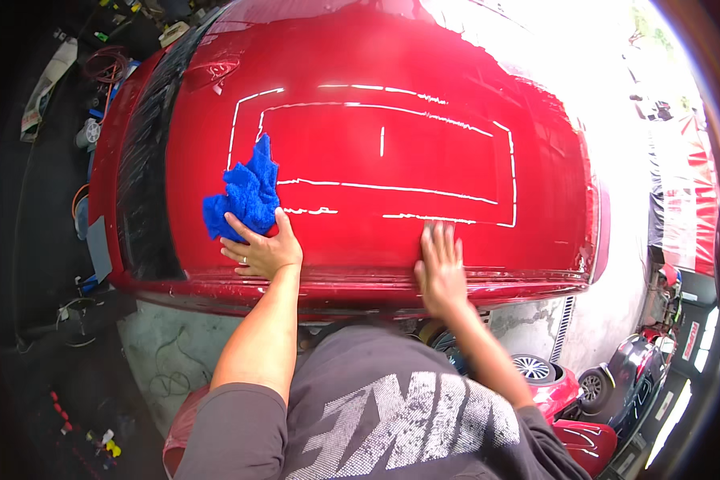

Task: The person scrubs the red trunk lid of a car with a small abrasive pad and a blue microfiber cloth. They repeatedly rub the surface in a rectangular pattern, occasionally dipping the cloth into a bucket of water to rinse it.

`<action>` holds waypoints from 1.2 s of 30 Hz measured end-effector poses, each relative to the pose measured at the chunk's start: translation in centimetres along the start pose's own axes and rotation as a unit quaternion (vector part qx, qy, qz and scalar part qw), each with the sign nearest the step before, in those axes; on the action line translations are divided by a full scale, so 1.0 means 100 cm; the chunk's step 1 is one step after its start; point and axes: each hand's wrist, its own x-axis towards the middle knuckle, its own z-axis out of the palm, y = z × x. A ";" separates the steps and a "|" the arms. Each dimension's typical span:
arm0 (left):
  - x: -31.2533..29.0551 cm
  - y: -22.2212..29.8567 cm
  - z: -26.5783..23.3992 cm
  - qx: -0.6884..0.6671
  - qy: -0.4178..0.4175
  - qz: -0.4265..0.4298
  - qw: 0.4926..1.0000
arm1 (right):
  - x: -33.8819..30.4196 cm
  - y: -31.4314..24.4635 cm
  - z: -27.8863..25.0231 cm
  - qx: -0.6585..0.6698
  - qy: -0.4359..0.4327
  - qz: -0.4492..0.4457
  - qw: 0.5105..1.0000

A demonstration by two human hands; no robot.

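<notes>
A glossy red car roof (448,56) spreads out in front of me, mirroring bright light tubes as two nested white outlines. On its left part lies a crumpled blue cloth (252,194). My left hand (266,246), with a ring on one finger, rests at the near edge of this cloth, fingers spread and thumb pointing away from me. To the right, my right hand (441,268) lies flat on the roof near its close edge, fingers stretched out, with nothing in it.
The dark windshield (154,160) borders the roof on the left. Grey concrete floor (164,336) shows at lower left with a thin hose or cable. Other cars stand behind at lower right, one showing a silver wheel (532,366). Red and white sheeting (690,192) hangs at far right.
</notes>
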 end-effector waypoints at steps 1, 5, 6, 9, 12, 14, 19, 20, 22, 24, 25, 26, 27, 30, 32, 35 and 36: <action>-0.003 0.006 0.000 0.001 0.000 0.002 1.000 | -0.031 -0.002 0.006 0.005 -0.024 0.008 1.000; -0.007 0.011 -0.003 -0.014 -0.020 0.001 1.000 | 0.009 0.016 -0.012 -0.008 -0.002 0.000 1.000; -0.006 0.010 -0.003 -0.017 -0.025 0.000 1.000 | 0.046 0.031 -0.017 -0.026 0.028 -0.018 0.999; -0.004 0.000 -0.008 -0.002 -0.021 -0.003 1.000 | 0.194 0.056 -0.054 -0.079 0.041 -0.019 0.996; -0.006 -0.013 -0.009 0.016 -0.016 0.012 1.000 | 0.360 0.112 -0.060 -0.131 0.059 -0.007 0.990; -0.005 -0.018 -0.010 0.010 0.001 0.028 1.000 | 0.457 0.132 -0.077 -0.145 0.035 0.033 0.988; -0.011 0.006 0.003 -0.049 -0.014 0.078 0.996 | 0.543 0.268 -0.096 -0.041 0.171 0.046 0.983; -0.006 -0.012 -0.003 -0.016 0.008 0.064 0.998 | 0.530 0.206 -0.066 -0.023 0.147 0.049 0.988; -0.002 -0.007 -0.009 0.007 0.007 0.028 1.000 | 0.455 0.149 -0.064 -0.064 0.132 0.007 0.989; -0.002 -0.005 -0.006 0.008 -0.002 0.005 1.000 | 0.359 0.103 -0.053 -0.085 0.129 -0.002 0.988; -0.002 -0.004 -0.004 -0.002 -0.002 0.003 1.000 | 0.306 0.088 -0.036 -0.131 0.142 -0.005 0.981; 0.000 -0.005 -0.006 0.001 0.000 -0.008 1.000 | 0.249 0.049 -0.040 -0.108 0.097 -0.005 0.989; 0.001 -0.002 -0.007 0.000 -0.001 -0.014 1.000 | 0.192 0.027 -0.037 -0.066 0.071 0.002 0.995; 0.000 0.004 0.001 -0.002 -0.003 -0.004 1.000 | 0.040 -0.005 -0.003 -0.003 0.063 -0.025 0.998; -0.003 0.007 0.003 -0.007 -0.012 0.002 1.000 | -0.031 -0.024 0.008 0.022 0.008 0.001 1.000; -0.006 0.010 0.002 -0.011 -0.024 0.002 1.000 | -0.030 -0.014 0.007 -0.022 -0.020 -0.013 0.999; -0.006 0.008 0.000 -0.015 -0.029 0.002 0.999 | -0.005 -0.007 0.000 -0.034 -0.009 -0.019 0.999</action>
